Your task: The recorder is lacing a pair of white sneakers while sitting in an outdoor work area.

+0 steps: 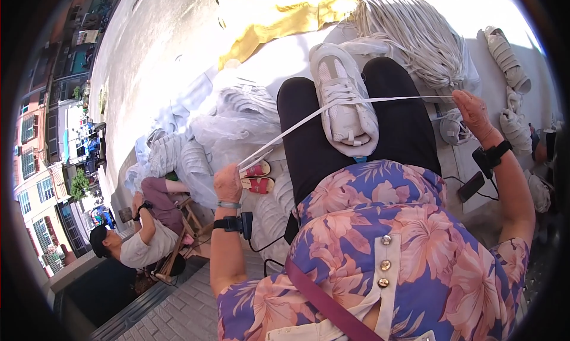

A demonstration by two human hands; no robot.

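left hand [227, 183]: closed in a fist on the left end of the white lace [297, 124], near the left knee.
right hand [473, 112]: fingers pinched shut on the right end of the lace, out past the right knee, close to the bundle of laces [415, 38].
lace: flat white strip pulled taut between both hands, running across the white sneaker [344, 100] at its upper eyelets. looks doubled on the left run, but glare makes that hard to confirm.
sneaker: sits on the lap between the thighs, toe pointing far, sole down, heel near the floral shirt [380, 222].
handling, lace: judged light, limp, a bit slick; holds shape only under tension. grip near the tips, pinch flat side.
handling, sneaker: light, soft upper, stiffer sole; likely to tip if pulled unevenly. steady it at heel or midfoot.
around: more pale shoes [504, 56] far right, bagged white shoes [237, 112] left, yellow cloth [279, 14] far.
other person: seated on a wooden stool [178, 240] at lower left, well apart.
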